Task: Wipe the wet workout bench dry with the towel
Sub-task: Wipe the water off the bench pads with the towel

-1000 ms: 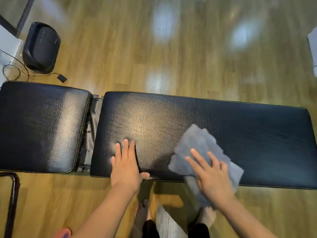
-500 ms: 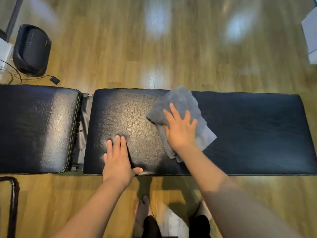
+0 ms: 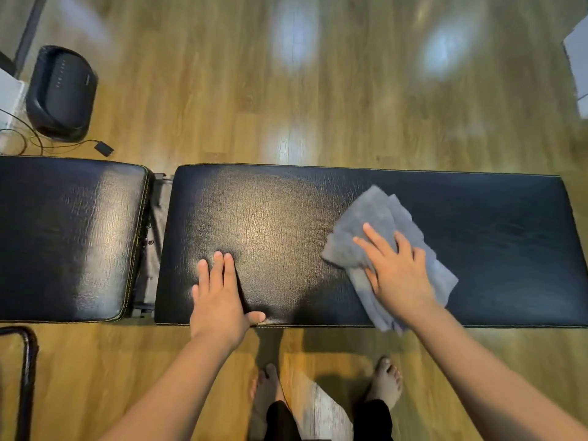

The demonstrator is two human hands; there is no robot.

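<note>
A black padded workout bench point(image 3: 496, 249) runs left to right across the view, made of a long pad and a shorter pad point(image 3: 63, 237) on the left with a gap between them. A crumpled grey towel point(image 3: 366, 218) lies on the long pad, right of its middle, one corner hanging over the near edge. My right hand point(image 3: 397, 272) presses flat on the towel with fingers spread. My left hand point(image 3: 219, 297) rests flat on the bare pad near its front edge, holding nothing.
The bench stands on a wooden floor point(image 3: 318, 90). A black device point(image 3: 60, 93) with a cable sits on the floor at the far left. A black metal tube point(image 3: 27, 377) is at the lower left. My bare feet point(image 3: 386, 381) stand just in front of the bench.
My right hand has slid the towel from the far middle of the long pad rightward and toward the near edge. Before that it swept from the near edge to the far side. My left hand stayed put.
</note>
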